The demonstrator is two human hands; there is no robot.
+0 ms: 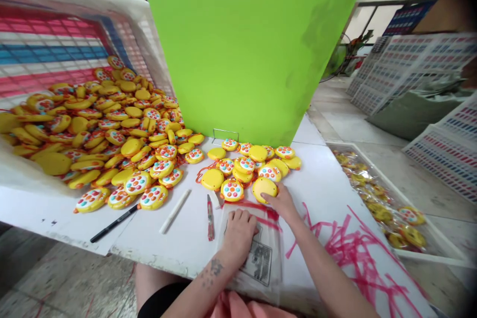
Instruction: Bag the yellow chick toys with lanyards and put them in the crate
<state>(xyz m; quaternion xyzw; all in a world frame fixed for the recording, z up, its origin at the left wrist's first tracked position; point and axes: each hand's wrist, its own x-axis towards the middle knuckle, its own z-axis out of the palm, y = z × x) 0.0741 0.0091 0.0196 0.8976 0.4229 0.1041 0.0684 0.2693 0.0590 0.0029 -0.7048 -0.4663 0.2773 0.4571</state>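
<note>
One thumb lies across the face of a yellow toy (264,189), where the right hand (280,202) grips its near right rim; the other fingers are mostly hidden behind it. That forearm slants in from the lower right. The left hand (239,232) rests palm down on a clear plastic bag (275,253), fingers together and bent, the tattooed forearm coming up from below; whether it pinches the film I cannot tell.

Just beyond the held toy sits a small cluster of toys (245,164), some with dotted faces up, ending before an upright green board (253,49). Left of the bag lie a box cutter (210,218), a white stick (175,211) and a black marker (114,223), with white surface showing between them. A large toy heap (112,124) fills the far left.

The bag's lower end reaches toward the near edge of the tabletop (160,246), close to the person's lap. Right of the right forearm, pink strips (356,253) spread toward the tabletop's right edge; beyond that edge is a white-rimmed tray (434,257) of wrapped toys. White surface lies between cluster and strips.
</note>
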